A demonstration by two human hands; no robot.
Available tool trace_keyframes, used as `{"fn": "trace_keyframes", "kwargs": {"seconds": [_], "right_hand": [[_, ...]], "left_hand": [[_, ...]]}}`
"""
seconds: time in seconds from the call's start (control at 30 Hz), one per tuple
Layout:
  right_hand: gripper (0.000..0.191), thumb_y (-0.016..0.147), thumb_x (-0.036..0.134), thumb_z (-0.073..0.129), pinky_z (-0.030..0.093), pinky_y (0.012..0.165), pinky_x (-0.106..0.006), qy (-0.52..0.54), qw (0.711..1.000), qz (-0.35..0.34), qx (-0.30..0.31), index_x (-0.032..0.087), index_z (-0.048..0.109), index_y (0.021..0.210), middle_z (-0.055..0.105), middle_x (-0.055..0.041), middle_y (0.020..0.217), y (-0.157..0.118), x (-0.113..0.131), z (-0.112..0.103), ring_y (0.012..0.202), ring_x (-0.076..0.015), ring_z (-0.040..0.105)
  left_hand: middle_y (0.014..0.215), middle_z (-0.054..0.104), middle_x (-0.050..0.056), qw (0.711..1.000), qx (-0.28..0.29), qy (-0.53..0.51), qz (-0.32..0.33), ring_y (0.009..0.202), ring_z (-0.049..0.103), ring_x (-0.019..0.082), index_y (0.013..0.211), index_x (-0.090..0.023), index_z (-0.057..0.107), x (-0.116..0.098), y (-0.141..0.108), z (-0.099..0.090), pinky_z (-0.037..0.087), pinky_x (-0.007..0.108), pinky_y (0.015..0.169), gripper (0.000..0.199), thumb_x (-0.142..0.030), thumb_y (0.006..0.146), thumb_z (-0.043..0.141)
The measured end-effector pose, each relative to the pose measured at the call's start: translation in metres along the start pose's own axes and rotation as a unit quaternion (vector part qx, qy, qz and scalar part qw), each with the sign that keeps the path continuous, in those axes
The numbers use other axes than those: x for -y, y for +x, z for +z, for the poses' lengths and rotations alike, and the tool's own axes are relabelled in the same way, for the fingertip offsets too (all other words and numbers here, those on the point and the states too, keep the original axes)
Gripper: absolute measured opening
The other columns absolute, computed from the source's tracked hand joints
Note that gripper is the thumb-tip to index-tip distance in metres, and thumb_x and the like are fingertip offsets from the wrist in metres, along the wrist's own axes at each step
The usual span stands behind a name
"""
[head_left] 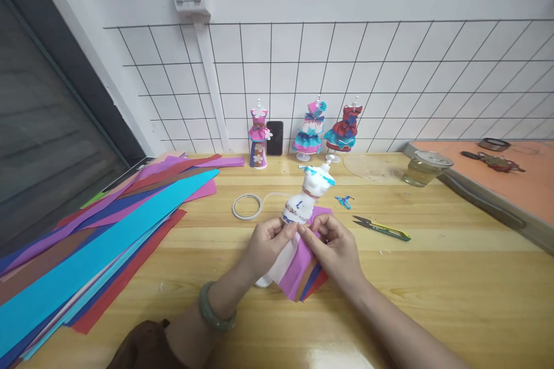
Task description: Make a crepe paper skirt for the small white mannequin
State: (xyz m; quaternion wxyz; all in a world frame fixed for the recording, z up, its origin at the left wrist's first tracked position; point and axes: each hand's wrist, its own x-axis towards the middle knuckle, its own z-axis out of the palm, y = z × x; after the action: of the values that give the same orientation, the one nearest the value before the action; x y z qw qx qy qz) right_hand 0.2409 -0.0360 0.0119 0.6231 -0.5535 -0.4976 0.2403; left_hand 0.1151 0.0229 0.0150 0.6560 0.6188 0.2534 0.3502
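Note:
A small white dress-form mannequin (pixel 318 184) leans to the right in front of me, with blue scraps on its chest and bits of coloured paper around its waist and hips. Strips of crepe paper (pixel 295 271) in white, purple, brown, blue and red hang from its hips like a skirt. My left hand (pixel 267 245) is closed, thumb and fingers pinching the paper's top edge at the hip. On the other side my right hand (pixel 336 247) pinches the same edge, its thumb near the left one. Part of the mannequin's white base (pixel 262 282) shows below.
Coloured crepe sheets (pixel 142 213) are piled at left. A tape roll (pixel 247 206), a blue scrap (pixel 345 202) and thread snips (pixel 381 228) lie nearby. Behind stand three dressed mannequins (pixel 307 132) and a phone (pixel 274 138). A cup (pixel 426 168) stands beside an orange board (pixel 489 179).

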Motion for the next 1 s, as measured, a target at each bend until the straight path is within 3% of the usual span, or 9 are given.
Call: {"fn": "trace_keyframes", "kwargs": {"seconds": [0.13,0.37,0.53,0.77,1.0], "right_hand": [[0.026,0.076,0.035,0.062,0.025,0.043,-0.02,0.007,1.0,0.004,0.002,0.019,0.042,0.069,0.034,0.0072,0.053,-0.0004,-0.0019,0.0008,0.048,-0.0073,0.03],[0.026,0.076,0.041,0.061,0.022,0.041,-0.019,0.079,0.992,0.084,0.059,0.018,0.049,0.082,0.035,0.0087,0.049,0.0008,0.001,-0.0001,0.043,-0.0064,0.028],[0.03,0.073,0.044,0.063,0.028,0.043,-0.019,0.068,0.986,0.124,0.091,0.015,0.056,0.075,0.047,0.0039,0.053,0.0017,0.0014,-0.0022,0.046,-0.0069,0.037],[0.025,0.077,0.039,0.058,0.033,0.044,-0.02,-0.035,0.996,0.034,0.079,0.015,0.064,0.079,0.055,0.0007,0.057,-0.0006,-0.0001,-0.0041,0.048,-0.0088,0.043],[0.016,0.08,0.03,0.057,0.047,0.065,-0.026,-0.073,0.992,-0.06,0.087,0.018,0.067,0.085,0.068,-0.0051,0.082,0.0012,0.0017,-0.0085,0.072,-0.016,0.061]], "left_hand": [[0.057,0.035,-0.004,0.998,-0.022,0.057,0.009,0.055,0.031,0.007,0.062,-0.014,0.045,0.0041,0.0011,-0.0033,0.026,0.021,0.051,0.036,-0.046,0.079,0.048],[0.056,0.028,-0.005,0.988,-0.061,0.14,0.038,0.053,0.027,0.007,0.057,-0.017,0.035,0.0086,0.0047,-0.0088,0.022,0.022,0.049,0.039,-0.046,0.081,0.044],[0.056,0.029,-0.005,0.987,-0.07,0.143,0.029,0.054,0.028,0.008,0.059,-0.017,0.035,0.0064,0.0043,-0.0098,0.023,0.022,0.05,0.037,-0.045,0.083,0.04],[0.058,0.029,-0.004,0.993,-0.037,0.108,0.032,0.055,0.028,0.008,0.062,-0.016,0.039,0.0033,0.0045,-0.0102,0.025,0.022,0.051,0.036,-0.045,0.082,0.043],[0.056,0.038,-0.003,0.993,-0.032,0.104,0.045,0.057,0.037,0.009,0.061,-0.014,0.048,0.0018,0.0038,-0.0085,0.03,0.022,0.054,0.038,-0.048,0.077,0.049]]}}
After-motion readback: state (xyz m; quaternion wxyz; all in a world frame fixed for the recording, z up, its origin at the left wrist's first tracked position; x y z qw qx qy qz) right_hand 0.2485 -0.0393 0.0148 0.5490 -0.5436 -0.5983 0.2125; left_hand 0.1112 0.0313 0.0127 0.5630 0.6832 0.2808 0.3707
